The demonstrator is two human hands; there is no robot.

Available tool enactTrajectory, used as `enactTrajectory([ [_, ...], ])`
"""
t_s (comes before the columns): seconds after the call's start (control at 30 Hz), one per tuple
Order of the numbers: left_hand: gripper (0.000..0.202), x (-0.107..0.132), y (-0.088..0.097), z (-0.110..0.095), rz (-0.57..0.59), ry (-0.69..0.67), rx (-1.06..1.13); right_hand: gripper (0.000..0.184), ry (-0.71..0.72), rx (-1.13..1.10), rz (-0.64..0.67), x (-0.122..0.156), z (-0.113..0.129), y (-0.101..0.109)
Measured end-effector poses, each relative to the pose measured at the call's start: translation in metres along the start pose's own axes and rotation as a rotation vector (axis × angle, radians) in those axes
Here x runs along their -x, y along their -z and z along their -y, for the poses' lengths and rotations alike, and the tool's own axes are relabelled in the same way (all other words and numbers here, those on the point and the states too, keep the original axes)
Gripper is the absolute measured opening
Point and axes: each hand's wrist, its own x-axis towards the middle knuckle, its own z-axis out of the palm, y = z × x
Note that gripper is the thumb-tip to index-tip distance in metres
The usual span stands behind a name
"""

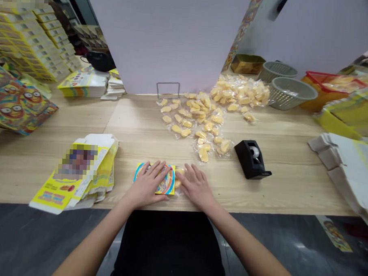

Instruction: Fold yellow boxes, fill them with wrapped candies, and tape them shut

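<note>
Both bare forearms are stretched forward and angled inward, so that the hands are brought close together without touching. The left hand (148,184) is laid flat, palm down, with its fingers spread and pointed up and to the right. The right hand (195,186) is likewise held flat, palm down, fingers extended toward the left hand.

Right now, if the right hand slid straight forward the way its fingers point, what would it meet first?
Probably the small wrapped snacks scattered on the table just beyond the right hand; bare wood lies between, though depth is hard to judge.
</note>
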Motion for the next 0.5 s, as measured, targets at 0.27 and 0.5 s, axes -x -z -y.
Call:
enactTrajectory([
  [0.27, 0.095, 0.001, 0.001, 0.003, -0.012, -0.005, 0.061, 0.038, -0.375, -0.969, 0.215, -0.002, -0.011, 0.037],
  [0.5, 0.094, 0.001, -0.002, 0.003, -0.030, -0.025, 0.075, 0.040, -0.552, -1.766, 0.357, -0.040, 0.027, 0.005],
])
